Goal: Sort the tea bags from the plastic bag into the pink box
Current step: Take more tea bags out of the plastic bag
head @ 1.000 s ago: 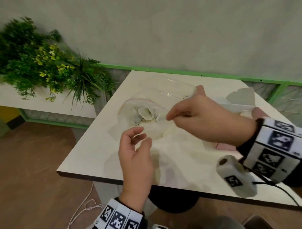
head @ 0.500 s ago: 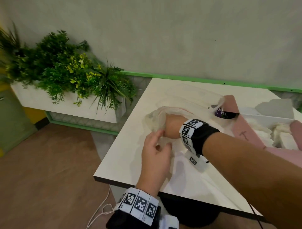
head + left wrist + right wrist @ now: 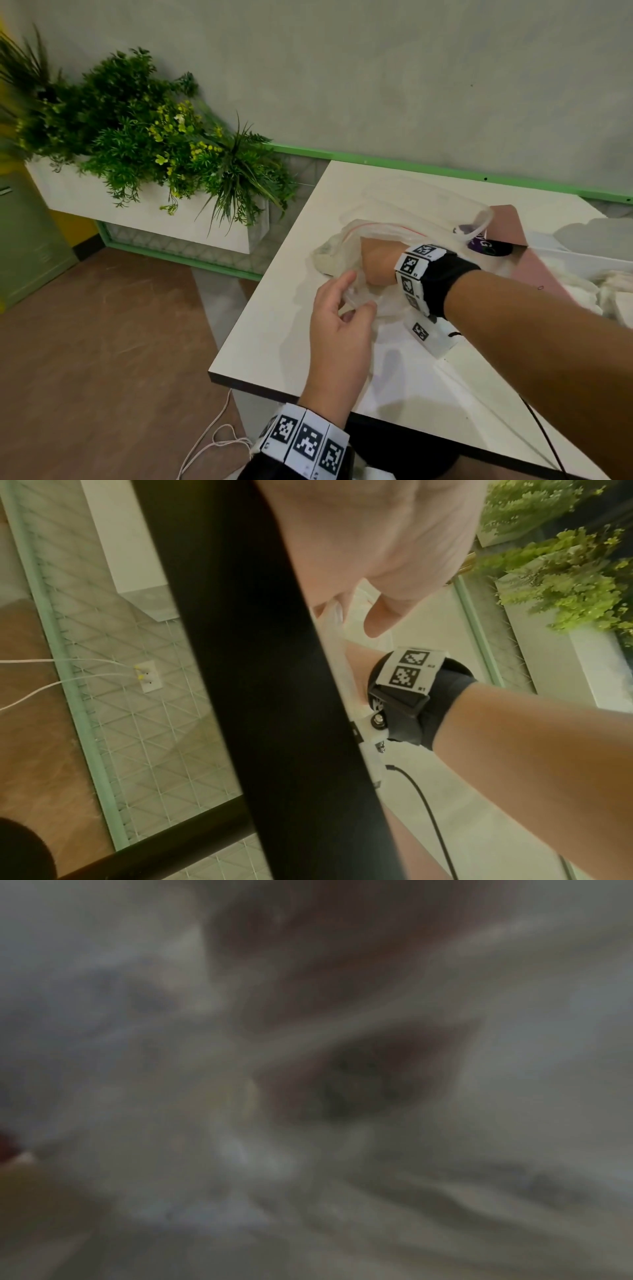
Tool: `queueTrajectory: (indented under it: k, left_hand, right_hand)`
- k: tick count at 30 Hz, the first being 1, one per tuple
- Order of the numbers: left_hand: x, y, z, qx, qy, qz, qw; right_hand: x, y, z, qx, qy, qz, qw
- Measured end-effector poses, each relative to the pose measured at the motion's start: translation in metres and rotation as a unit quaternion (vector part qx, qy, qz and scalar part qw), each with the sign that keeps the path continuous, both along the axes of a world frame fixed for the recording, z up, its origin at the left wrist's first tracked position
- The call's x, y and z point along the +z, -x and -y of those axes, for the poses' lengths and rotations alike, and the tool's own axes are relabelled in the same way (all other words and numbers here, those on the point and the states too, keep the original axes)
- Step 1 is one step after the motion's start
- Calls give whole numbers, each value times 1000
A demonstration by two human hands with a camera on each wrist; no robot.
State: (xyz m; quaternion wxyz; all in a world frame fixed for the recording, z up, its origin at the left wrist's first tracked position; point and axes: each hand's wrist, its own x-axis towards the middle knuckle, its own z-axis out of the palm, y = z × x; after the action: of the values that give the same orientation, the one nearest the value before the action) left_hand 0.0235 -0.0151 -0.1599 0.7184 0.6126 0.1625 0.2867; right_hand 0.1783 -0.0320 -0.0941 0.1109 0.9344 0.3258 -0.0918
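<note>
A clear plastic bag (image 3: pixel 337 255) with a red zip line lies on the white table (image 3: pixel 274 329). My left hand (image 3: pixel 359 293) pinches the near edge of the bag's mouth between thumb and forefinger; the left wrist view shows the same pinch by the left hand (image 3: pixel 356 615). My right hand (image 3: pixel 376 260) is pushed into the bag up to the wrist, its fingers hidden behind the cloudy film. The right wrist view is blurred, with only crumpled film and a dark patch (image 3: pixel 363 1085). The pink box (image 3: pixel 537 274) stands open at the right with white tea bags (image 3: pixel 613 294) in it.
A round purple-and-black object (image 3: pixel 486 245) lies just behind the bag, at the box's corner. A planter with green plants (image 3: pixel 147 157) hangs left of the table. The table's near edge (image 3: pixel 253 385) is close to my left wrist. A black cable (image 3: pixel 544 431) trails from my right wrist.
My right hand has gone from above the bag's mouth into the bag. My left hand has closed on the bag's near edge. The view has swung left.
</note>
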Motion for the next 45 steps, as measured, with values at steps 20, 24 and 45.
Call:
queueTrajectory:
  k: [20, 24, 45]
  left_hand:
    - [-8, -5, 0, 19, 17, -12, 1000]
    - [-8, -5, 0, 17, 6, -6, 1000]
    - [-11, -7, 1, 10, -76, -30, 997]
  right_hand:
    - [17, 6, 12, 73, 68, -25, 995]
    - [10, 6, 22, 79, 75, -54, 993]
    - [-9, 13, 56, 34, -250, -263, 931]
